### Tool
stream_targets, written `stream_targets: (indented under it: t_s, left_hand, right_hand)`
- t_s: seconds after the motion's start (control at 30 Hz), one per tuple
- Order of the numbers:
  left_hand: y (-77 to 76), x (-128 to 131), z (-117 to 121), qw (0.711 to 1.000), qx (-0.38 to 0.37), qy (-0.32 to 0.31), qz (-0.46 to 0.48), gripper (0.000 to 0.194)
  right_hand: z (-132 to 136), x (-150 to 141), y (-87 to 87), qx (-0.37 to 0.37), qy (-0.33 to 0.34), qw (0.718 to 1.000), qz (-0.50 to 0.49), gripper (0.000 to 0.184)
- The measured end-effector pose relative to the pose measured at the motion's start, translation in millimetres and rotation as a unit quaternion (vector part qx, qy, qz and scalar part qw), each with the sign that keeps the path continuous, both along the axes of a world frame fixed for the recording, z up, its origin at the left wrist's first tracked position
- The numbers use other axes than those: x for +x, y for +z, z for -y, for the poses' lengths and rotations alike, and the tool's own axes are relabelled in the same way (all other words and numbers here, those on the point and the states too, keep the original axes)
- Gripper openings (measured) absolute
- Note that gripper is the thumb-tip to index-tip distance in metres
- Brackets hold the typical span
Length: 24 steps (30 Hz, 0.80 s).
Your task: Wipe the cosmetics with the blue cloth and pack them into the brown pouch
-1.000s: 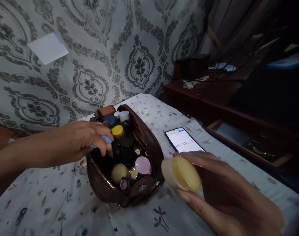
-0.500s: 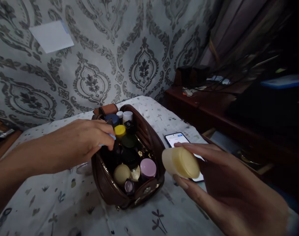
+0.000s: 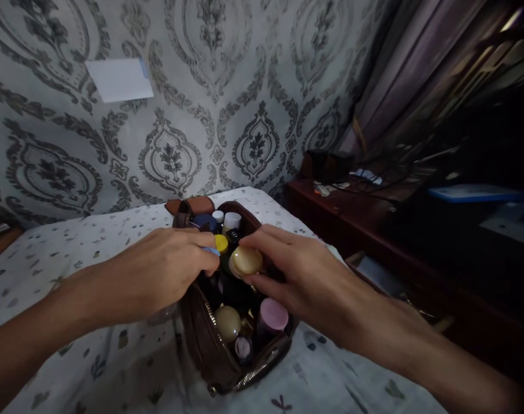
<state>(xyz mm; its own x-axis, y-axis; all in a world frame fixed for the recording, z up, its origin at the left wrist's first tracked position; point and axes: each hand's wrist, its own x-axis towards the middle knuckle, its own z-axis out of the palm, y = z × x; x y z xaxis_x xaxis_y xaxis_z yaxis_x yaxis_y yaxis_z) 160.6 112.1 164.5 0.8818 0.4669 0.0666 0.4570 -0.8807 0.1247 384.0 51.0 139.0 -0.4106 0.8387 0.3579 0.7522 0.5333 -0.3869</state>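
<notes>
A brown zippered bag [image 3: 201, 333] stands wide open on the patterned sheet, full of jars and bottles. My right hand [image 3: 288, 264] pinches a small jar with a pale gold lid [image 3: 247, 260] between thumb and fingers, over the middle of the bag. At the bag's left edge, my left hand [image 3: 162, 270] is closed, and a light blue bit [image 3: 211, 250] shows at its fingertips; the rest is hidden. A yellow cap [image 3: 221, 243] is just beyond these fingertips. Toward the near end sit a pink-lidded jar [image 3: 274, 315], a round beige lid [image 3: 227, 323] and a small pale cap [image 3: 243, 347].
White-capped bottles [image 3: 232, 220] and a dark blue lid [image 3: 205, 222] fill the bag's far end. Right of the bed stands a dark red desk [image 3: 331, 207] with cables and a partly open drawer [image 3: 382, 279]. A white paper [image 3: 119, 80] hangs on the patterned wall.
My right hand has brought the gold-lidded jar leftward from beside the bag to over its opening. My left hand stays at the bag's left edge. The view has shifted slightly; the phone is now hidden.
</notes>
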Motion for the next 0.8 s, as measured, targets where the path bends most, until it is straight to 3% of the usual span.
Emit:
stream_targets:
  t_s: [0.23,0.43,0.67,0.8]
  left_hand:
    - [-3.3,-4.1,-0.1,1.000,-0.019,0.006,-0.003,0.022]
    - [-4.3,-4.3,-0.6,1.000,-0.006,0.006,-0.010,0.023]
    - [-5.4,-5.2,0.8,1.000,0.017,0.011,0.003,0.031]
    - [-3.8,-4.3,2.5,1.000,0.017,0.012,0.013,0.036]
  right_hand:
    - [-20.0,-23.8,5.9,-0.025,-0.013,0.984,0.178,0.008]
    - [-27.0,-27.8,-7.0,0.019,-0.007,0.963,0.267,0.008]
    - [-26.3,-27.1,-6.8,0.033,-0.019,0.967,0.253,0.010]
    - [-22.5,-21.8,-0.8,-0.008,-0.022,0.986,0.164,0.011]
